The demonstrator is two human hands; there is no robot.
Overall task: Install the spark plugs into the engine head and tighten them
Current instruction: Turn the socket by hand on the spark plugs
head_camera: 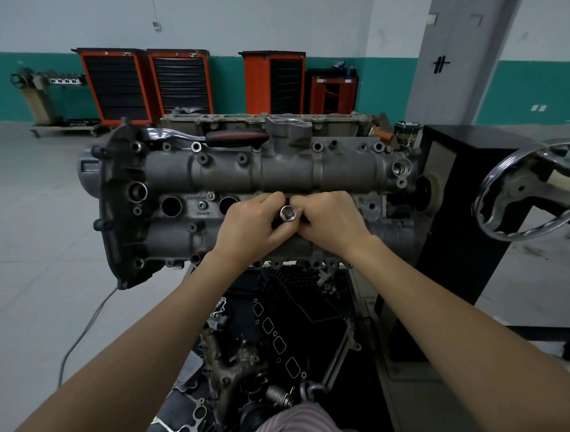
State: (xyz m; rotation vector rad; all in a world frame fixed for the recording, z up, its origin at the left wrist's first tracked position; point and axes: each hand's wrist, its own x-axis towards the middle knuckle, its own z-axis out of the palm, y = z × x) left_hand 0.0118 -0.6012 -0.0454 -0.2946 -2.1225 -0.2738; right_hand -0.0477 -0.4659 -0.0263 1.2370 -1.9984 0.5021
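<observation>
While the ratchet (215,137) is lying idle atop the engine head (279,172), left hand (249,225) and right hand (332,218) are both pinching the upright spark plug socket (288,213) over a central plug well, probably steadying it for hand-threading; no plug is showing.

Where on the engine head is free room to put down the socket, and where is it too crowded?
Free: the long cam cover, between the ratchet behind it and the plug wells in front. Crowded: the middle wells, where left hand and right hand hold the socket, and the parts tray below.
</observation>
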